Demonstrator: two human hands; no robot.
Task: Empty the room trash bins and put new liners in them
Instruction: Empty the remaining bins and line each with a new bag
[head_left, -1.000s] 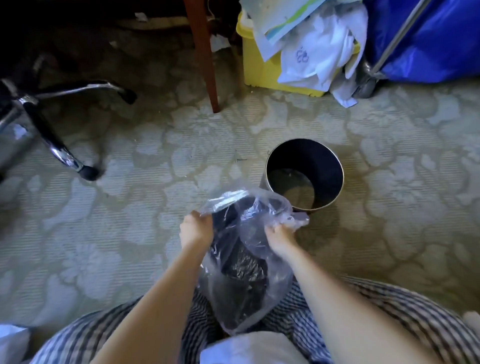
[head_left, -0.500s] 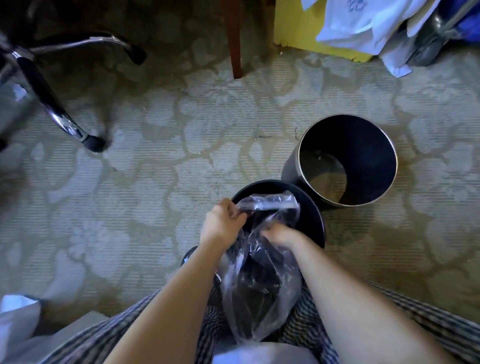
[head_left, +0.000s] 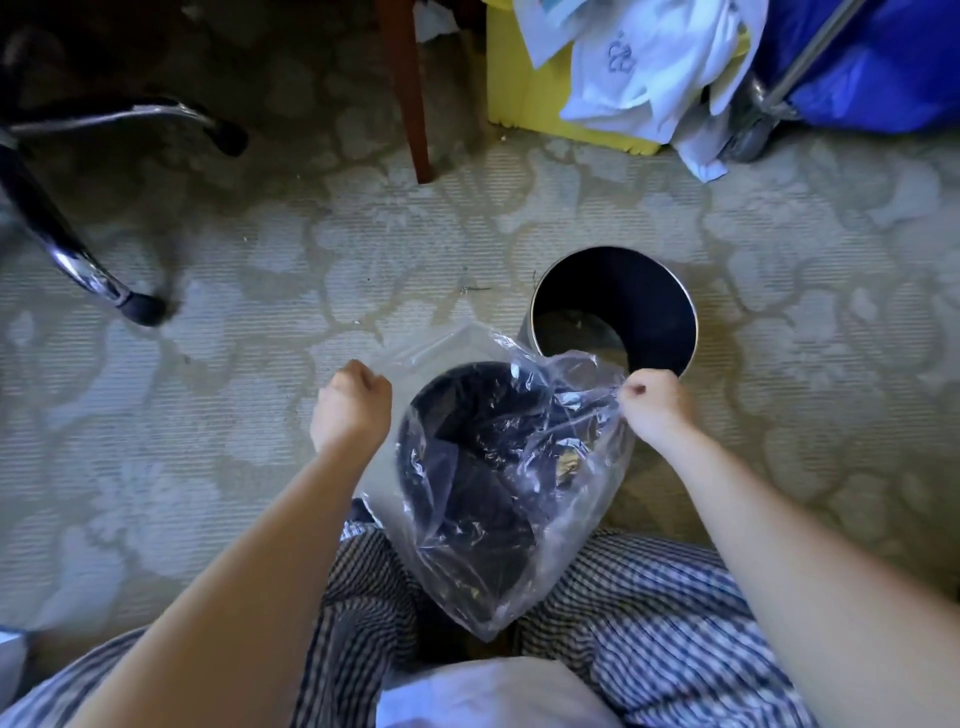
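Open beige floral carpet (head_left: 171, 441) spreads left of the left hand (head_left: 350, 410). On the right, a round black bin with a silver rim (head_left: 654, 312) stands just beyond the right hand (head_left: 652, 405). Each grip is clenched on the mouth edge of the clear crinkled plastic liner (head_left: 545, 509), stretching it between them. Its mouth faces up and its long axis hangs towards the knees. A second round black bin (head_left: 457, 415) shows through the plastic. Farther back are a chrome chair base (head_left: 78, 260), a red-brown wooden leg (head_left: 408, 93), a yellow box (head_left: 519, 88) draped with white cloth (head_left: 639, 67), and a blue bag (head_left: 878, 62).
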